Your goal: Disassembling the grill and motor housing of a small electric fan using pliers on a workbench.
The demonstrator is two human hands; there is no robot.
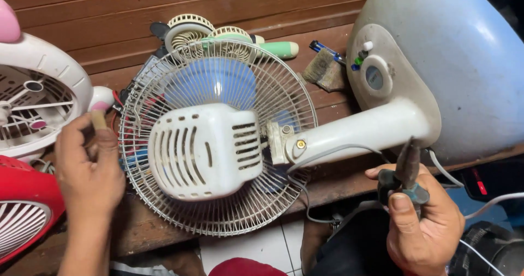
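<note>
1. The right hand has its fingers clamped around the dark handles of a pair of pliers, tips pointing up at the desk fan's neck.
2. The left hand has its fingers curled together at the wire grille's left edge, a small tan-tipped tool pinched in them.
3. The desk fan lies face down on a brown plank workbench, ribbed white plastic motor housing up, blue blades under the grille.
4. Left of the fan sit a white fan casing and a red one; beyond it, small handheld fans and a brush.
</note>
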